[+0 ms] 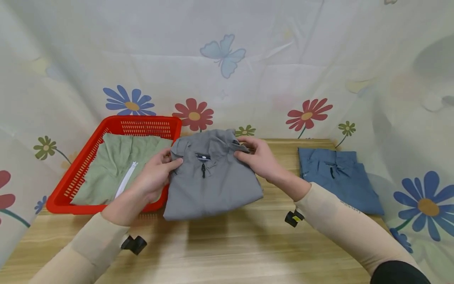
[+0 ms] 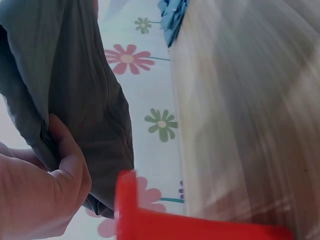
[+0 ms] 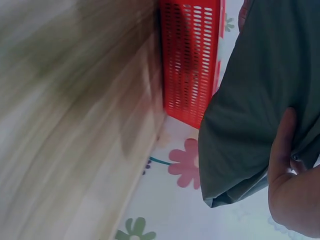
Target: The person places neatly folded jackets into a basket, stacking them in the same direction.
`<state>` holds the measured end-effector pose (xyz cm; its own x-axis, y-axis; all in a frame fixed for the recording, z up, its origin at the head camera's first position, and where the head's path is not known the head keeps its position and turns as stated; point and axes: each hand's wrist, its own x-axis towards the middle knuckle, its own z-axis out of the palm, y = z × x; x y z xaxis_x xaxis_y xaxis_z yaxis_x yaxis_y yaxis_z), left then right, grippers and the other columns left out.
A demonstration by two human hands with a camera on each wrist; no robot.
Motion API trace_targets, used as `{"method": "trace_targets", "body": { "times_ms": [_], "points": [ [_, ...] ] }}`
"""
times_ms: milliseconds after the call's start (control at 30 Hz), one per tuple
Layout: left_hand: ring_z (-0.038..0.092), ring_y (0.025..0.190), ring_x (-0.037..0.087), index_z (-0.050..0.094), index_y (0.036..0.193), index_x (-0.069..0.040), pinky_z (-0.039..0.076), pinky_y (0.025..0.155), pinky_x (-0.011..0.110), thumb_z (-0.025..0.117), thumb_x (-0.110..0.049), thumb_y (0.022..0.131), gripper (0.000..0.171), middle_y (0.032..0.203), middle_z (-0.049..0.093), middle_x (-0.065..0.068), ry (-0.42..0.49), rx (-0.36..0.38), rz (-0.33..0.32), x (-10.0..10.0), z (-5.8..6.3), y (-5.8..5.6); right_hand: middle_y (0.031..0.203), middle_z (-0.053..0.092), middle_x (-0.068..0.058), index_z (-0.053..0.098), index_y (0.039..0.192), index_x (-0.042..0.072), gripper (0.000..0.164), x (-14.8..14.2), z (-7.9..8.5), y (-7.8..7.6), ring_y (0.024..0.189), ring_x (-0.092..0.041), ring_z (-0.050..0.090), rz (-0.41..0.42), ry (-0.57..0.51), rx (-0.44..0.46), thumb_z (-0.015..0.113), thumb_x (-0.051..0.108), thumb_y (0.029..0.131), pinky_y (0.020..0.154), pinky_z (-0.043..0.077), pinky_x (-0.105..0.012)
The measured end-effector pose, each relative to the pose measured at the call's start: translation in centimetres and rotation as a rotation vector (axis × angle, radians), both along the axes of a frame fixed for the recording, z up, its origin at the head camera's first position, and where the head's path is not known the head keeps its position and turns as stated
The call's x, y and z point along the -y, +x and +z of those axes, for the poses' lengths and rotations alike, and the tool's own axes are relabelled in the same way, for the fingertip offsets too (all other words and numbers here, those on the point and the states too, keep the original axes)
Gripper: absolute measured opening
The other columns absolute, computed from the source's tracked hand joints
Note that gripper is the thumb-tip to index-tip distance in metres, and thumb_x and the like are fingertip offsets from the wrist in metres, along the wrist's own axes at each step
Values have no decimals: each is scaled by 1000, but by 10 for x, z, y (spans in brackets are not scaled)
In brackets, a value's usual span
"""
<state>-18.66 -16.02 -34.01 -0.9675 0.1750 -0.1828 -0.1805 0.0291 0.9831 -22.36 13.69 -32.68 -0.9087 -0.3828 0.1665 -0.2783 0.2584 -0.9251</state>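
A folded grey jacket (image 1: 216, 189) with a dark zipper pull and a neck label hangs above the table between both hands. My left hand (image 1: 156, 173) pinches its left upper edge, thumb on top, close to the basket's right rim. On the opposite edge, near the collar, my right hand (image 1: 259, 157) grips the cloth between thumb and fingers. From below, the left wrist view shows fingers (image 2: 70, 160) pressed under the jacket (image 2: 90, 100). The right wrist view likewise shows fingers (image 3: 282, 145) against the underside of the cloth (image 3: 250, 120).
On the left stands a red plastic basket (image 1: 58, 201) holding a folded light green garment (image 1: 103, 165) with a white zipper. A folded blue garment (image 1: 337, 181) lies at the right of the wooden table (image 1: 248, 252). A flower-printed curtain (image 1: 262, 90) hangs behind.
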Motion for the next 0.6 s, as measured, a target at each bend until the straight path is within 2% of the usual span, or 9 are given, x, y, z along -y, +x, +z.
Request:
{"method": "trace_targets", "body": {
  "times_ms": [167,333,600],
  "points": [
    [53,122,24,23,158,-2,51,94,26,51,-17,109,59,152,42,20,-3,-31,-1,5,12,1,121,68,-17,60,140,3,41,2,10,-1,99,-29,67,3,-8,-14,65,3,99,82,57,-39],
    [51,125,27,20,161,-5,51,94,27,52,-18,109,62,153,41,20,-42,-52,8,15,19,0,123,67,-16,59,140,4,42,9,9,-6,102,-28,66,5,-6,17,65,4,99,85,56,-40],
    [58,110,19,20,160,-2,54,87,25,56,-18,107,65,148,44,24,-166,-61,-5,41,23,-7,123,63,-16,59,141,5,42,32,0,-16,107,-29,67,35,-23,102,66,4,99,90,56,-42]
  ]
}}
